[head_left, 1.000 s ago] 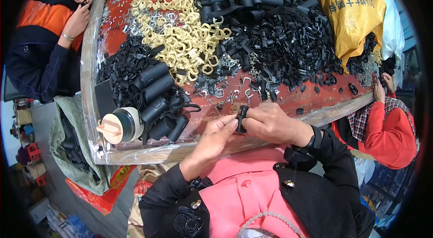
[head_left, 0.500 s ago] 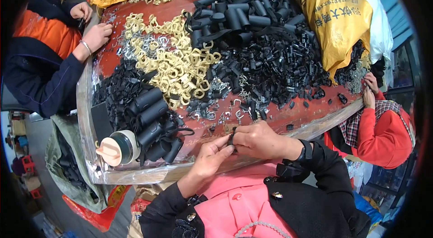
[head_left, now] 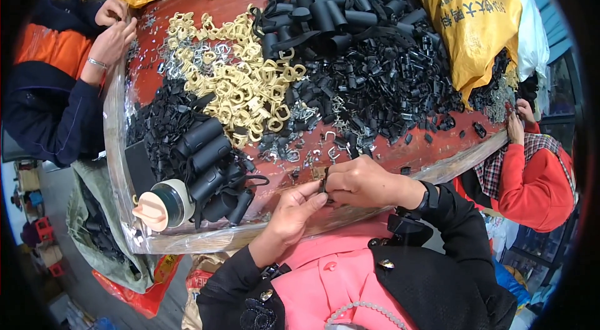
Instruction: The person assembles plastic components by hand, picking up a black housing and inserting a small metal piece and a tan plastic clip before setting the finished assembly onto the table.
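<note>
- In the head view, I have a small black part (head_left: pixel 324 185) just inside the near edge of the table (head_left: pixel 431 150), in front of my chest.
- My left hand (head_left: pixel 292 211) pinches it between thumb and fingers; my right hand (head_left: pixel 356 181) grips it from the other side, fingers curled.
- My fingers hide most of it, so I can't tell how it is turned; tilting it toward me would, I judge, help.
- Best, I think, to let the left hold steady while the right does the finer handling, pressing evenly.
- Working low over the table, inside its near edge, means a slip lands on the red top.
- My left elbow should stay clear of the cream-lidded jar (head_left: pixel 152 210) by the near-left corner and the black cylinders (head_left: pixel 208 154) beside it.
</note>
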Demonstrator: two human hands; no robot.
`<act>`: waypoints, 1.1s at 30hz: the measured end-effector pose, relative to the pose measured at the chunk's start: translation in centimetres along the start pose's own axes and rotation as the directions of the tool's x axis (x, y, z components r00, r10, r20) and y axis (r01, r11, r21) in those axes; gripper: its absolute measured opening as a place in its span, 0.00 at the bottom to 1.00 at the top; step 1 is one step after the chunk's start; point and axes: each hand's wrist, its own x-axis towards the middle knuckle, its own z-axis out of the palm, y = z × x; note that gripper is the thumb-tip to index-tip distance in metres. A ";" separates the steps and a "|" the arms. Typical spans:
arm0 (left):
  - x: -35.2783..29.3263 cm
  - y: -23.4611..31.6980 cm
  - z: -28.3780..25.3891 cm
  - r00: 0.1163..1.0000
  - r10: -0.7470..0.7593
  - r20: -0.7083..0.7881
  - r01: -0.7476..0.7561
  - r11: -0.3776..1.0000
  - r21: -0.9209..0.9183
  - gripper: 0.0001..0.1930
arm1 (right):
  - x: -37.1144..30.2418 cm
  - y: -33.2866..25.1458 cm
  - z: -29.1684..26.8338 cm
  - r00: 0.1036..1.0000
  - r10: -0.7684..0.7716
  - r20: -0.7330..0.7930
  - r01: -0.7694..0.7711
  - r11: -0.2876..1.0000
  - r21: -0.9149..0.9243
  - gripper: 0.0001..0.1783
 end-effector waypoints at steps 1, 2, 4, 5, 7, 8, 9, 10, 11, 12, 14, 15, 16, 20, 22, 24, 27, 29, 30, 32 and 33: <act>0.1 -0.1 -0.1 1.000 0.001 -0.006 -0.001 1.000 -0.002 0.17 | 0.1 0.1 -0.2 1.000 -0.003 0.003 0.003 1.000 0.005 0.05; 0.1 -0.2 -0.3 1.000 0.018 -0.024 -0.019 0.999 -0.046 0.17 | 0.3 0.3 -0.4 1.000 -0.010 -0.011 0.011 0.996 0.086 0.05; 0.2 -0.4 -0.7 0.997 0.049 -0.053 -0.055 0.989 -0.133 0.18 | 0.8 0.8 -1.1 0.999 -0.012 -0.042 0.022 0.970 0.240 0.05; 0.2 -0.2 -0.7 0.997 0.050 -0.058 -0.058 0.989 -0.136 0.18 | 0.8 1.4 -1.3 0.999 -0.015 -0.037 0.024 0.969 0.244 0.05; 0.0 0.6 -0.5 0.998 0.025 -0.053 -0.035 0.980 -0.196 0.16 | 0.7 3.1 -1.6 0.942 0.058 -0.331 -0.161 0.942 -0.293 0.06; 0.0 0.7 -0.4 0.999 0.012 -0.046 -0.022 0.974 -0.224 0.15 | 0.8 4.0 -1.8 0.942 0.059 -0.330 -0.162 0.942 -0.294 0.06; -0.2 0.7 -0.5 0.999 0.016 -0.050 -0.027 0.974 -0.224 0.15 | 1.1 5.0 -1.9 0.950 0.046 -0.309 -0.188 0.875 -0.446 0.06; -0.3 0.6 -0.6 0.999 0.025 -0.047 -0.035 0.971 -0.234 0.15 | 1.3 5.8 -2.0 0.957 0.036 -0.287 -0.206 0.783 -0.587 0.06; -0.4 0.5 -0.6 0.998 0.034 -0.043 -0.044 0.969 -0.244 0.15 | 1.3 6.2 -2.1 0.964 0.030 -0.265 -0.216 0.668 -0.712 0.06; -0.5 0.5 -0.8 0.998 0.047 -0.039 -0.055 0.966 -0.254 0.15 | 1.3 6.4 -2.0 0.965 0.022 -0.263 -0.210 0.667 -0.715 0.06; -0.6 0.2 -1.2 0.997 0.068 -0.039 -0.076 0.965 -0.250 0.15 | 1.3 6.5 -2.1 0.966 0.043 -0.256 -0.219 0.663 -0.715 0.05; -0.6 0.0 -1.3 0.996 0.081 -0.037 -0.088 0.965 -0.247 0.16 | 1.2 6.5 -2.2 0.966 0.055 -0.253 -0.225 0.660 -0.717 0.05; -0.7 -0.1 -1.4 0.995 0.094 -0.035 -0.099 0.965 -0.244 0.17 | 1.2 6.3 -2.4 0.966 0.048 -0.253 -0.222 0.657 -0.721 0.05; -1.0 0.2 -1.4 0.995 0.088 -0.048 -0.097 0.966 -0.238 0.18 | 0.8 5.3 -2.6 0.922 -0.002 -0.386 -0.214 0.830 -0.515 0.04; -0.9 0.4 -1.3 0.995 0.090 -0.050 -0.099 0.964 -0.246 0.16 | 0.7 4.8 -2.9 0.899 0.092 -0.429 -0.225 0.936 -0.270 0.05; -0.7 0.6 -1.2 0.994 0.090 -0.059 -0.103 0.959 -0.263 0.14 | 0.5 4.1 -2.8 0.888 0.146 -0.436 -0.225 0.965 -0.135 0.06; -0.5 0.5 -1.1 0.988 0.146 -0.057 -0.156 0.954 -0.255 0.17 | 0.4 2.2 -1.6 0.857 0.484 -0.179 -0.318 0.769 0.554 0.08; -0.3 0.4 -0.9 0.983 0.171 -0.058 -0.180 0.952 -0.248 0.18 | 0.0 1.8 -0.4 0.843 0.535 -0.051 -0.346 0.614 0.709 0.08; -0.2 0.2 -0.9 0.980 0.192 -0.049 -0.198 0.947 -0.253 0.18 | -0.2 1.8 0.3 0.828 0.555 0.084 -0.371 0.429 0.824 0.08; 0.0 0.0 -1.0 0.973 0.229 -0.027 -0.228 0.937 -0.265 0.19 | -0.5 2.2 1.3 0.809 0.544 0.222 -0.391 0.217 0.894 0.09; -0.1 0.1 -0.9 0.974 0.224 -0.028 -0.223 0.938 -0.265 0.19 | -0.7 2.4 1.7 0.807 0.507 0.304 -0.401 0.091 0.912 0.08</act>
